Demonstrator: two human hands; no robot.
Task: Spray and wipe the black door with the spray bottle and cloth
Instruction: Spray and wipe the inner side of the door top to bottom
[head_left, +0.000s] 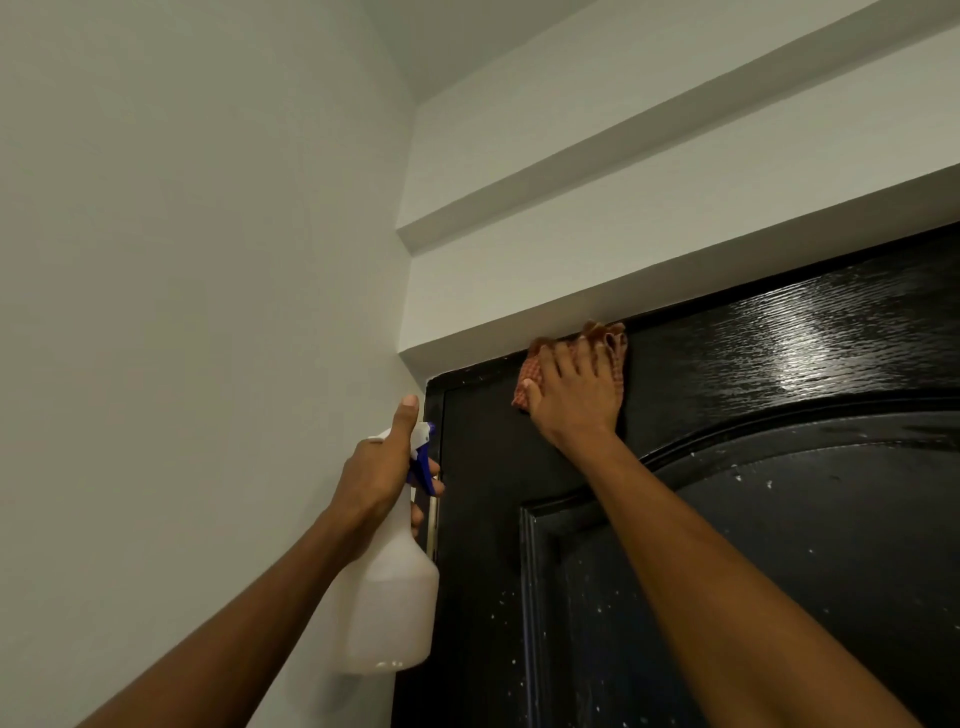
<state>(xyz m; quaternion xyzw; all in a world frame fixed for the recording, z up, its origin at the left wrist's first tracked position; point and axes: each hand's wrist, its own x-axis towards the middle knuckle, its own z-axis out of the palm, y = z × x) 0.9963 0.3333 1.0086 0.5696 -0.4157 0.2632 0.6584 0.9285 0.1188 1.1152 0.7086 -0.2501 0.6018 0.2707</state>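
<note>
The black door (779, 519) fills the lower right, glossy and wet-looking near its top right, with pale specks on its panel. My right hand (574, 389) presses a red checked cloth (530, 374) flat against the door's top left corner, fingers spread up to the frame. My left hand (384, 467) grips the neck of a translucent white spray bottle (389, 597) with a blue and white trigger head, held upright just left of the door's edge, thumb raised.
A white wall (182, 312) runs along the left. A white lintel (519, 317) and a stepped ledge (571, 171) overhang the door directly above the cloth.
</note>
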